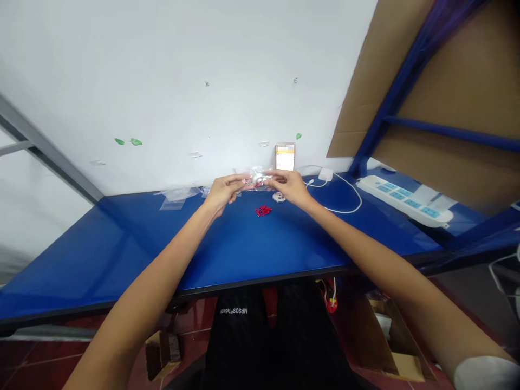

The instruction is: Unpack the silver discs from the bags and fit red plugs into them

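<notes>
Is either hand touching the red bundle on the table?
No, the red bundle lies apart from the left hand and right hand, which hold a clear bag.

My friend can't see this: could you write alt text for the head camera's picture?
A person's left hand and right hand hold a clear bag above a blue table. A red bundle lies on the table; a lit phone stands behind, and a power strip is at the right.

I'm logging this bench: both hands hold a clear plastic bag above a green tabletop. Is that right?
No, the head view shows a blue tabletop, not green. The left hand and right hand do hold a clear plastic bag above it.
</notes>
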{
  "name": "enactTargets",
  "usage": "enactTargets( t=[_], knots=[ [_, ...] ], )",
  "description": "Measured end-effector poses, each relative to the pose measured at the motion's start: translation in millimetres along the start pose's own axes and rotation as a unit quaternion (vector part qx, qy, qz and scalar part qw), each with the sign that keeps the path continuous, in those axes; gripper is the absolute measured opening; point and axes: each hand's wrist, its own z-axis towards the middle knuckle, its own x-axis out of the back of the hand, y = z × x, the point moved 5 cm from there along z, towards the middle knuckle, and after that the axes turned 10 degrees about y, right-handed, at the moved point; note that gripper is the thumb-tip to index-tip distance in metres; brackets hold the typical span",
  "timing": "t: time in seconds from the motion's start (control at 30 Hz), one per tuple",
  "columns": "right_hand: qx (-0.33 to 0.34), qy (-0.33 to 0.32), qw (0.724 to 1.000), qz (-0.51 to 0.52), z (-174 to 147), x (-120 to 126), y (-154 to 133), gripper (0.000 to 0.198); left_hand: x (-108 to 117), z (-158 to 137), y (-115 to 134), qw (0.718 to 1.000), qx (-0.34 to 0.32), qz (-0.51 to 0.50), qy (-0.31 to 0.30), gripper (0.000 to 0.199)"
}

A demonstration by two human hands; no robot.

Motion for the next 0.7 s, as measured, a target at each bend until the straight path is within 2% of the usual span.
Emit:
enactTargets(
  t=[0.17, 0.33, 0.6, 0.7],
  knots=[
    [0.012, -0.018, 1.0, -0.009, -1, -1, -3, 0.041, 4, 4, -8, 0.999, 0.027, -0.002, -0.033, 0.04],
    [0.035, -0.039, 0.998, -0.026, -4, -3, -8, 0.031, 5, 5, -11, 0.999, 0.033, -0.002, -0.018, 0.038],
    [0.003, -0.033, 0.998, -0.051, -5, -2, -12, 0.043, 5, 9, -18, 0.999, 0.023, -0.016, 0.03, 0.034],
    [0.003, -0.034, 0.998, -0.057, -7, -4, -12, 0.046, 5, 11, -27, 0.999, 0.038, -0.012, 0.025, 0.033]
  ],
)
